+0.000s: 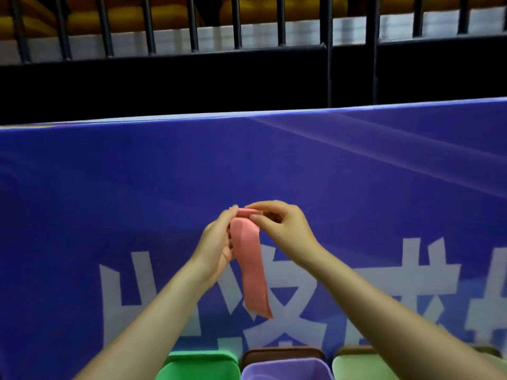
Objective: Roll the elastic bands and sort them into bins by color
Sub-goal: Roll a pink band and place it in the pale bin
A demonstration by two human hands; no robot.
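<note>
Now | left hand [216, 242] fingers curled round pink band [251, 266] | right hand [282, 229] fingers pinch its top

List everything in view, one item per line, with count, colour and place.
elastic band: one, pink, held up at centre, top end partly rolled, tail hanging
green bin: one, bottom edge, left of centre
purple bin: one, bottom centre
brown bin: one, just behind the purple one
pale green bin: one, bottom right
banner: one, blue with white characters, across the middle
railing: one, black bars, top
left hand: fingers holding the band
right hand: fingers pinching the band's rolled end
</note>
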